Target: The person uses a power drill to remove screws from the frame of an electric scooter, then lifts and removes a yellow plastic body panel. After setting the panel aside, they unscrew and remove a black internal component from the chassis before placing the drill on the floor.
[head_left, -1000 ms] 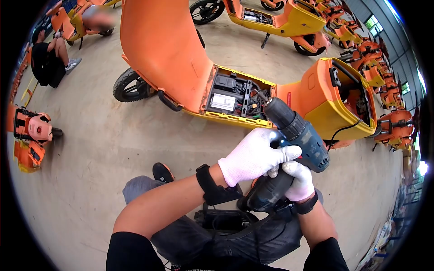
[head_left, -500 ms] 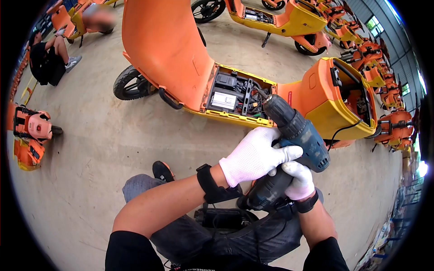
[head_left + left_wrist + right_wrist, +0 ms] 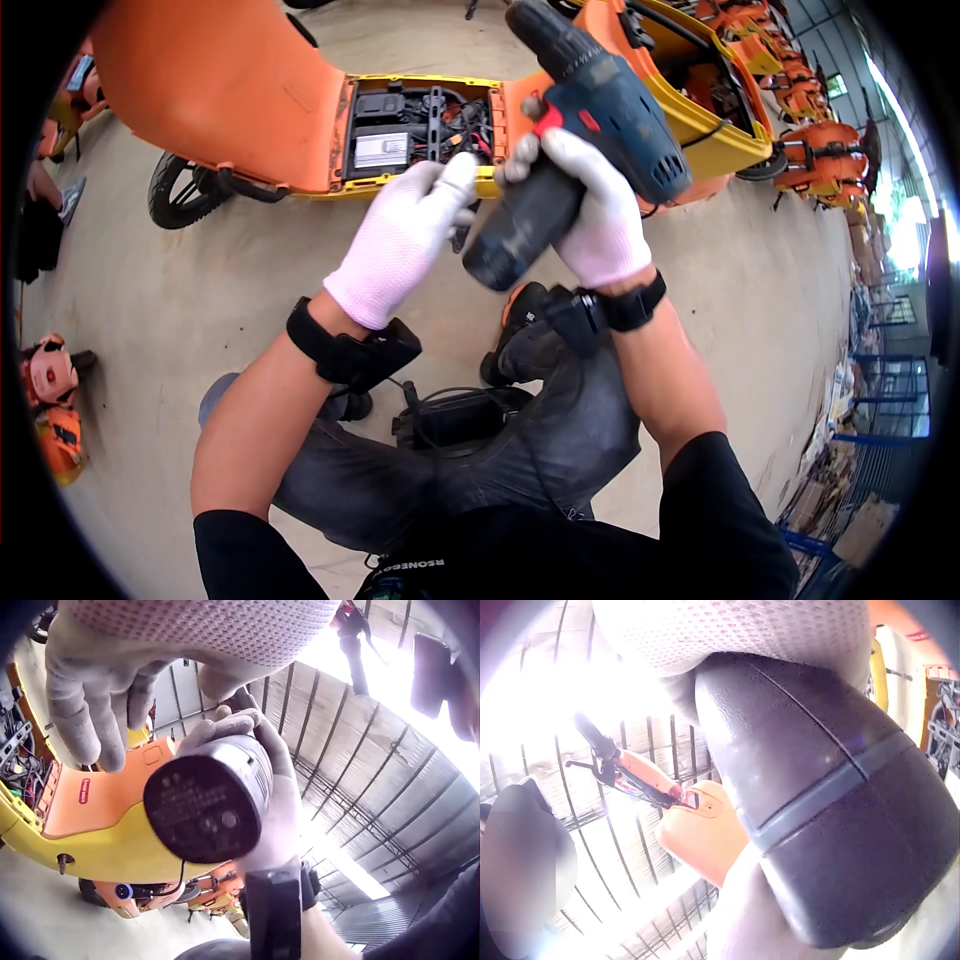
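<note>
My right hand (image 3: 605,215) grips a blue and black cordless drill (image 3: 625,125) by its handle. The chuck points up and away, over the scooter's seat end. Its dark battery base (image 3: 206,799) faces the left wrist camera and fills much of the right wrist view as a black battery pack (image 3: 840,787). My left hand (image 3: 405,235) is off the drill, left of the battery base, with loosely bent fingers and nothing visible held. Both hands wear white gloves. Beyond them stands an orange and yellow scooter (image 3: 240,90), its floor compartment (image 3: 420,130) uncovered, showing wires and a silver-labelled box.
A black open case (image 3: 460,420) sits on the floor between my legs. More orange scooters (image 3: 825,165) line the right side, and parts of others (image 3: 55,375) stand at left. A seated person's leg (image 3: 45,200) shows at the left edge.
My left hand has come away from the drill and moved left. The right hand has lifted the drill up and forward. The scooter now appears farther left and higher in the head view.
</note>
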`<action>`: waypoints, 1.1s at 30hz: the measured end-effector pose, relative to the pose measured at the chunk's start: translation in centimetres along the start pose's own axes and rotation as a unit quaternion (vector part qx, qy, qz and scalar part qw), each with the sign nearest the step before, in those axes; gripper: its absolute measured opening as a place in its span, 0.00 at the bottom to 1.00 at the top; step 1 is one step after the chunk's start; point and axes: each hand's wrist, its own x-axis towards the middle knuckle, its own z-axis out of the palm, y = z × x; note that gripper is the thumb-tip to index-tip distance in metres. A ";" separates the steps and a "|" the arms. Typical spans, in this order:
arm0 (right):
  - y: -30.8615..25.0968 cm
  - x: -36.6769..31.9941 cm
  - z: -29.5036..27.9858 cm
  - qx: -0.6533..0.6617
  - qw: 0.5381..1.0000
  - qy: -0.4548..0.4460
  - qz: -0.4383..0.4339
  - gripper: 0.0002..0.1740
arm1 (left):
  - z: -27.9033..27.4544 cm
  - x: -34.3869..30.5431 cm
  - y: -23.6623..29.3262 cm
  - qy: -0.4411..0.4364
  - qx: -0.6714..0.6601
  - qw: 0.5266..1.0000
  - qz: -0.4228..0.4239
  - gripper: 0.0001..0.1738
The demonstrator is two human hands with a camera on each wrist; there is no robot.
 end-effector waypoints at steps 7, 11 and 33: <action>-1.6 4.7 0.0 -0.011 0.992 0.052 -0.116 0.12 | 1.1 -0.7 -2.2 -0.189 -0.102 0.976 0.034 0.38; -0.4 6.1 1.6 0.057 0.983 0.085 -0.151 0.07 | 4.1 -2.0 -1.2 -0.254 -0.185 0.948 0.056 0.25; 2.1 6.9 2.6 -0.109 0.992 0.062 -0.031 0.05 | 4.0 -2.7 -0.8 -0.322 -0.108 0.935 -0.102 0.25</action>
